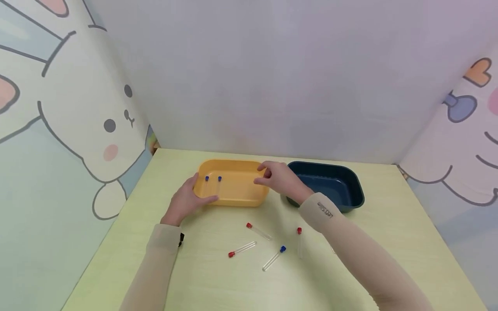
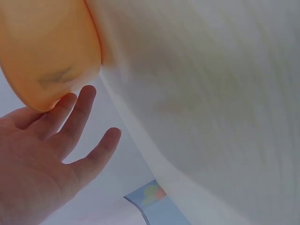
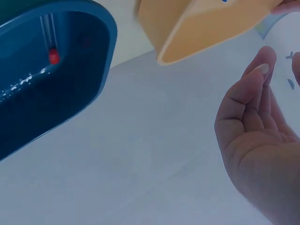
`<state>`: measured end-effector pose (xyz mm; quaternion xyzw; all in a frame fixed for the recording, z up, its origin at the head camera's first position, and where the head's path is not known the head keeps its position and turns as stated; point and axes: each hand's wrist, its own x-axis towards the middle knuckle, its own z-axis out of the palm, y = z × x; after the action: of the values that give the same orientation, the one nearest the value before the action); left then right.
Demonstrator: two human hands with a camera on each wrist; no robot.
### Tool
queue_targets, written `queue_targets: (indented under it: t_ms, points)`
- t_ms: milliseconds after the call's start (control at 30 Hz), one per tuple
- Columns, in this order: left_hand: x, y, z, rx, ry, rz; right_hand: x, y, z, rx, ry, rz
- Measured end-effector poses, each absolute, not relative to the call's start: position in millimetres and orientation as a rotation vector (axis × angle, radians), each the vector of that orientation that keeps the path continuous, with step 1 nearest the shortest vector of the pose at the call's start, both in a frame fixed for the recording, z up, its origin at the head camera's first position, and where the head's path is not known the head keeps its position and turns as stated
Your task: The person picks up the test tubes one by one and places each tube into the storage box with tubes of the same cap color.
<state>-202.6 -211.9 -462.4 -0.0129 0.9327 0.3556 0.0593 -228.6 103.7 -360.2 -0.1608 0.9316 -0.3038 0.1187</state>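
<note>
At the left end of a yellow tray point(image 1: 241, 201), my left hand point(image 1: 186, 202) holds the corner, thumb along the front wall and fingers at the side. Two blue-capped tubes point(image 1: 219, 179) lie inside that tray near this hand. Above the tray's right end hovers my right hand point(image 1: 281, 179), thumb and index finger apart with nothing between them. On the table in front lie a blue-capped tube point(image 1: 274, 258) and red-capped tubes, one point(image 1: 242, 249) at the left, one point(image 1: 259, 232) nearer the tray, another point(image 1: 299, 242) at the right.
A dark blue tray point(image 1: 355, 183) stands right of the yellow one; the right wrist view shows a red-capped tube point(image 3: 53, 55) inside it. Part of another clear tube point(image 1: 333, 250) shows beside my right forearm, its rest hidden. Printed cloth walls point(image 1: 272, 86) border the table.
</note>
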Motion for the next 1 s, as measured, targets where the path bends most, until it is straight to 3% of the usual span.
queue_targets:
  t_ms: [1000]
  points:
    - [-201,-212,-461,-0.027,2.816,1.074,-160,171,-399,-0.329,2.688,-0.862]
